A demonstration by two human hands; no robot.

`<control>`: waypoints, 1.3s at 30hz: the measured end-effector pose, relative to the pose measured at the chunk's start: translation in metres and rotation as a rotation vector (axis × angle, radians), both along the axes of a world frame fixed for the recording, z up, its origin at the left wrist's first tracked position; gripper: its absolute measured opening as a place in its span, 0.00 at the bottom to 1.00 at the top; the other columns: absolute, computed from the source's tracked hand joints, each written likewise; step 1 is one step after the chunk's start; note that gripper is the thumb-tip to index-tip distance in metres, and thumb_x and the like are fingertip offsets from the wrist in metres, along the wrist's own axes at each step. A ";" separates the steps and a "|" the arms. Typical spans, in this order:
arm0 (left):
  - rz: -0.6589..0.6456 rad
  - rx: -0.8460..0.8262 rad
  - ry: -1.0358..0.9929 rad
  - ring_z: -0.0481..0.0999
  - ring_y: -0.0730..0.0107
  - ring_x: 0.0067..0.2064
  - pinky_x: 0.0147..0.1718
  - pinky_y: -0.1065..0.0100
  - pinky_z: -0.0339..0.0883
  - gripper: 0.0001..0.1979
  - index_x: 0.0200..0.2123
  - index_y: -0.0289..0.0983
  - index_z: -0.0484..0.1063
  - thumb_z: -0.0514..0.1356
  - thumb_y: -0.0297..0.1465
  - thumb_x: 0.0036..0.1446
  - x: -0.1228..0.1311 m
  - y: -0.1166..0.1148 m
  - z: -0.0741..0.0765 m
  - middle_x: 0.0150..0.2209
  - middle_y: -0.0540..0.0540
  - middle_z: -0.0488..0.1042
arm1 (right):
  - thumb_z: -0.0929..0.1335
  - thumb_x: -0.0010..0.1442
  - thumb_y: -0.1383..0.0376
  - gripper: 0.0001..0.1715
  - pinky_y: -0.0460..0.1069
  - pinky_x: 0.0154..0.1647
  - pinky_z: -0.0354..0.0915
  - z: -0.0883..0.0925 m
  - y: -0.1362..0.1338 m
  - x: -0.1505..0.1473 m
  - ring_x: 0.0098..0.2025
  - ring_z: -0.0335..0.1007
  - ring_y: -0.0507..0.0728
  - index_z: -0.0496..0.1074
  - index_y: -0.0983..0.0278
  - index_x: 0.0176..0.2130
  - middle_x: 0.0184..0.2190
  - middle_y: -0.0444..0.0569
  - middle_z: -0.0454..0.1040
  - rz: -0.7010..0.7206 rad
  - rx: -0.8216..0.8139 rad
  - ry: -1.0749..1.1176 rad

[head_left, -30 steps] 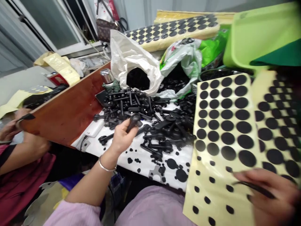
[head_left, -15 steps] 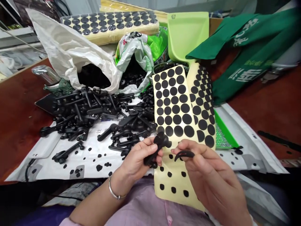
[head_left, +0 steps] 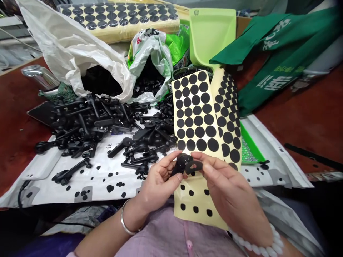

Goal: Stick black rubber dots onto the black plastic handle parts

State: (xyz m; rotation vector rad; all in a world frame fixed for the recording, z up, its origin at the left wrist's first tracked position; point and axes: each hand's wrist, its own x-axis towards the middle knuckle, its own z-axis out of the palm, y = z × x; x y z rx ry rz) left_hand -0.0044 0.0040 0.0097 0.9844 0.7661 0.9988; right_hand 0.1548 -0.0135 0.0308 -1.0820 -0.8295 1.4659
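Note:
Just above the lap, my left hand (head_left: 158, 180) has its fingers closed around a black plastic part (head_left: 179, 164) with a round end turned upward. Between the fingertips of my right hand (head_left: 227, 182) is a black ring-shaped adhesive pad (head_left: 194, 166), held at the round end; whether the two touch I cannot tell. Beneath both hands lies a yellow backing sheet (head_left: 187, 198). Its upper part carries rows of round black pads (head_left: 198, 120), while small black dots stay on its lower part. Much of the held part is hidden by my left fingers.
Black plastic arm-like parts (head_left: 88, 121) are heaped at left. Behind them stand a white bag (head_left: 107, 53) and a green-white bag (head_left: 151, 53). Another pad sheet (head_left: 227, 107), a lime dustpan-like scoop (head_left: 213, 35), a green tray (head_left: 252, 150) and green cloth (head_left: 257, 71) sit right.
My right hand has moved left and brought the ring-shaped pad to the round end of the black part. My left hand has tilted that end upward. The view has shifted slightly.

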 end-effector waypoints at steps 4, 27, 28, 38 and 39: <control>-0.043 0.084 0.047 0.72 0.59 0.51 0.51 0.59 0.65 0.27 0.59 0.36 0.60 0.60 0.28 0.56 -0.006 -0.004 -0.001 0.51 0.39 0.71 | 0.73 0.53 0.55 0.17 0.60 0.58 0.57 0.001 0.002 -0.006 0.52 0.65 0.64 0.74 0.61 0.41 0.47 0.53 0.72 0.015 -0.051 0.015; 0.028 0.145 0.153 0.71 0.61 0.53 0.56 0.58 0.62 0.24 0.58 0.42 0.61 0.59 0.30 0.59 -0.007 -0.003 -0.008 0.53 0.43 0.71 | 0.71 0.56 0.56 0.12 0.58 0.59 0.50 -0.010 0.011 -0.004 0.52 0.62 0.61 0.75 0.61 0.36 0.45 0.48 0.70 0.054 -0.050 -0.120; 0.030 0.143 0.150 0.71 0.61 0.53 0.55 0.58 0.62 0.24 0.58 0.42 0.61 0.59 0.30 0.59 -0.007 -0.003 -0.008 0.52 0.43 0.71 | 0.71 0.57 0.56 0.11 0.58 0.58 0.51 -0.010 0.012 -0.004 0.52 0.62 0.61 0.75 0.61 0.36 0.45 0.48 0.70 0.054 -0.046 -0.129; 0.088 0.167 0.221 0.72 0.61 0.52 0.53 0.59 0.65 0.24 0.58 0.40 0.62 0.59 0.31 0.58 -0.004 -0.002 -0.015 0.52 0.43 0.72 | 0.71 0.57 0.57 0.12 0.58 0.58 0.52 -0.012 0.012 -0.005 0.51 0.63 0.61 0.75 0.61 0.40 0.46 0.49 0.70 0.042 -0.045 -0.129; 0.092 0.169 0.236 0.72 0.60 0.52 0.53 0.60 0.66 0.24 0.58 0.39 0.62 0.60 0.31 0.58 -0.004 -0.002 -0.015 0.52 0.43 0.72 | 0.71 0.57 0.57 0.12 0.58 0.58 0.52 -0.012 0.012 -0.005 0.51 0.64 0.61 0.75 0.61 0.40 0.46 0.49 0.70 0.042 -0.046 -0.126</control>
